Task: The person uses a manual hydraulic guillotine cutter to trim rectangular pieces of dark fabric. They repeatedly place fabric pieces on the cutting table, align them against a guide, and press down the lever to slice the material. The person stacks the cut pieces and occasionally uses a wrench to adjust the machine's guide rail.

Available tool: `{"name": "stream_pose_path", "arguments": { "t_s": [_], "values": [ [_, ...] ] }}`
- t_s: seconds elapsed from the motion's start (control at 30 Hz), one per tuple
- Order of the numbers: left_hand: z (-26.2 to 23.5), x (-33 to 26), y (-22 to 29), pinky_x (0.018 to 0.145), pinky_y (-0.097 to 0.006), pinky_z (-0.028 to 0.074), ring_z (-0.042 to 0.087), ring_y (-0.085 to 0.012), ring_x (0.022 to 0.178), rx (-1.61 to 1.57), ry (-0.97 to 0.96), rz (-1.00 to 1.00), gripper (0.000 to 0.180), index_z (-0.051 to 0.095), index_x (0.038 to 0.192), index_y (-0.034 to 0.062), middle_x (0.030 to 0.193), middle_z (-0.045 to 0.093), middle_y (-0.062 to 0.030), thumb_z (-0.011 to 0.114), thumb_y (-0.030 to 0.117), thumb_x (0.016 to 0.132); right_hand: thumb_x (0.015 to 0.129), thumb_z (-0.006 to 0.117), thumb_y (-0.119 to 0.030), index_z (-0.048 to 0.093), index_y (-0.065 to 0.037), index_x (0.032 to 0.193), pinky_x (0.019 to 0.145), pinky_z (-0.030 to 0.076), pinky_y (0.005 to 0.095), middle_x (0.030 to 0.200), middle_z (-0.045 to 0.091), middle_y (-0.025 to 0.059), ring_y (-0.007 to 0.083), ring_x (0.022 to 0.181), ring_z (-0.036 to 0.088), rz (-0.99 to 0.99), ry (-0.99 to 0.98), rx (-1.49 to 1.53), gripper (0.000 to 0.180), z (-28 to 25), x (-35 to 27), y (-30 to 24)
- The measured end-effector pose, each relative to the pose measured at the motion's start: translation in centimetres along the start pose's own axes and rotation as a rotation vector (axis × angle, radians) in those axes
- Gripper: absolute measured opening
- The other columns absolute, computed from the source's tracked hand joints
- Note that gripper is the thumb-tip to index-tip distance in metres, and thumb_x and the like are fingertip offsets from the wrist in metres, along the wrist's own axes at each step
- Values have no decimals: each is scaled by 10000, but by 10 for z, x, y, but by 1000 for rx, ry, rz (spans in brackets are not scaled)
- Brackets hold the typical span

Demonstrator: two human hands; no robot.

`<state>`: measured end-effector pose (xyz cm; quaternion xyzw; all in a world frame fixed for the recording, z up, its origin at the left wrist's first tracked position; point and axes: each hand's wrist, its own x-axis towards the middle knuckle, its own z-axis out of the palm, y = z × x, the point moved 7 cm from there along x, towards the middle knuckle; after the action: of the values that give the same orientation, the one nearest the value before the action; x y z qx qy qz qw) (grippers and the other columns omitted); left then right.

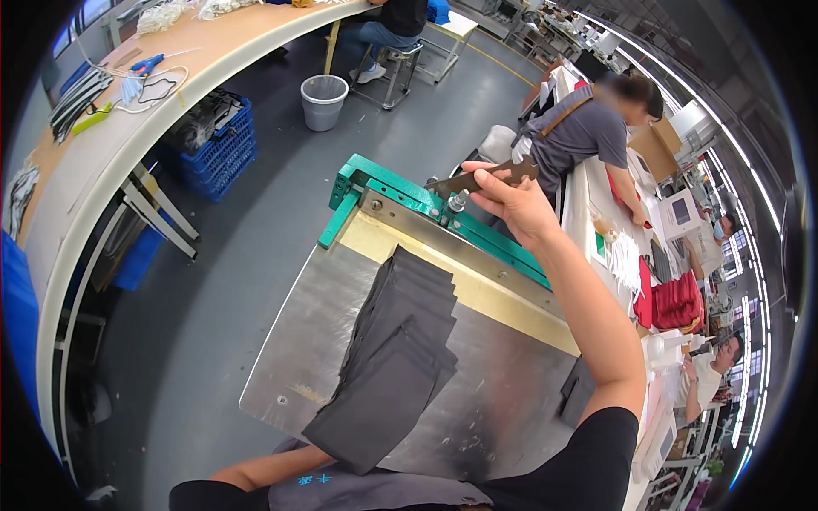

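My right hand is raised at the far side of a metal work plate, thumb and fingers closed round a dark, flat, notched metal piece. This piece lies over a green metal frame with a bolt beside my fingers. On the steel plate a fanned stack of black fabric pieces slants toward me. My left forearm reaches to the near end of the stack; the left hand itself is hidden by the fabric.
More black pieces lie under my right arm. A yellow strip runs along the frame. Left stands a long curved table with a blue crate below. A grey bin is ahead; a co-worker leans over the right-hand table.
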<state>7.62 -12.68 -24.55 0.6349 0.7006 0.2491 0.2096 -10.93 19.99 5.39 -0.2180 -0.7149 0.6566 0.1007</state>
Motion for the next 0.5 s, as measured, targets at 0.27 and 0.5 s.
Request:
{"name": "stream_pose_path", "arguments": {
  "t_s": [0.27,0.5],
  "values": [
    [-4,-1,1,992,-503,436,540,-343,1191,8,-13,1,444,576,1283,55,1303,548,-186,560,281,901,943,667,-159,653,-10,1170,898,556,224,1213,651,91,112,1078,625,94,-7,275,272,0,4,20],
    [-3,-1,-1,995,-503,434,539,-344,1194,7,-35,5,448,573,1286,55,1305,547,-186,561,281,899,934,675,-148,669,-2,1116,899,563,246,1204,660,115,160,1116,631,16,-23,91,233,0,6,5]
  ]
}}
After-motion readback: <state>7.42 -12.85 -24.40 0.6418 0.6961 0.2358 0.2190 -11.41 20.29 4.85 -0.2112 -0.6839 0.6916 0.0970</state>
